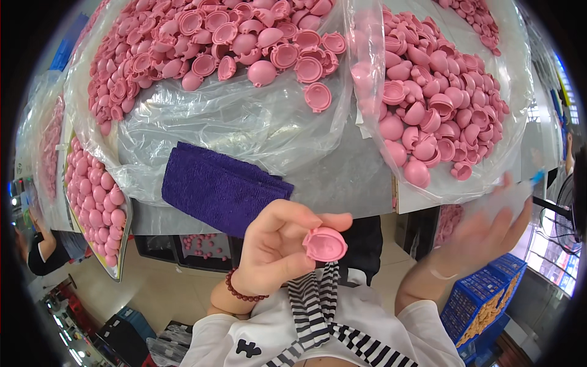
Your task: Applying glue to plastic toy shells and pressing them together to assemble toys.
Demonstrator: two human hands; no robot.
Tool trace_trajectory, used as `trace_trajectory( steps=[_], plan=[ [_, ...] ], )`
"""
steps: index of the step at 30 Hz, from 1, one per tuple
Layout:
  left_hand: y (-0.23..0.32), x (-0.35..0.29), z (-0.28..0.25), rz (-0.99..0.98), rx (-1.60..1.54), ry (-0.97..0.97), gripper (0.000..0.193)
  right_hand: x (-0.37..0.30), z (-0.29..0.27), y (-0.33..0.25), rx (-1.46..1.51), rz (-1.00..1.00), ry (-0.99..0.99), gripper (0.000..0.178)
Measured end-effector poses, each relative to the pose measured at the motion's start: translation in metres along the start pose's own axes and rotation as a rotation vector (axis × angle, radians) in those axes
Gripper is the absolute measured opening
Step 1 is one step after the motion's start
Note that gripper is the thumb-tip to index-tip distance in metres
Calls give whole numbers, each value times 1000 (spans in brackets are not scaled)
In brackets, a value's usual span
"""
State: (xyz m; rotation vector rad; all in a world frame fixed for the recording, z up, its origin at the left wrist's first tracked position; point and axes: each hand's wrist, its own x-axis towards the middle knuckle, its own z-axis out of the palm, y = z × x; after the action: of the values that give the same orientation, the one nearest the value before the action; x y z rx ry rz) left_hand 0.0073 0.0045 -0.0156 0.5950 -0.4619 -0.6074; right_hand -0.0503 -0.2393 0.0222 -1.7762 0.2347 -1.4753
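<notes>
Between the thumb and fingers of my left hand (275, 244) is a pink plastic half shell (325, 244), its hollow side facing up. My left hand is closed on its edge, in front of the table. Motion smears my right hand (483, 229), raised at the right by the table edge. A whitish, translucent thing (512, 199) with a blue tip (538, 177) shows in its fingers, too blurred to name. Next to my left hand a folded purple cloth (223, 186) lies on the grey table (333, 180).
Pink half shells (244, 43) lie heaped on clear plastic sheeting (238, 119) at the far side. Another clear bag (520, 131) of shells sits at the right. At the left, a tray (125, 244) holds pink balls. Blue crates (483, 290) stand low on the right.
</notes>
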Motion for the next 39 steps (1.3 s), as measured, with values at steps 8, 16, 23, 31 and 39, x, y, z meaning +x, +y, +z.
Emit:
trace_trajectory(
  steps=[8,16,23,31,39],
  plan=[
    [1,7,12,-237,-299,106,39,98,-135,142,-476,362,-13,37],
    [8,6,15,16,263,138,43,91,-127,130,-715,25,142,66],
    [4,2,14,-15,243,247,43,85,-121,125,-453,237,133,64],
    [4,2,15,-4,280,263,46,115,-117,100,-510,210,-17,78],
    [4,3,18,-18,289,234,46,110,-123,91,-782,-161,116,58]
  ],
)
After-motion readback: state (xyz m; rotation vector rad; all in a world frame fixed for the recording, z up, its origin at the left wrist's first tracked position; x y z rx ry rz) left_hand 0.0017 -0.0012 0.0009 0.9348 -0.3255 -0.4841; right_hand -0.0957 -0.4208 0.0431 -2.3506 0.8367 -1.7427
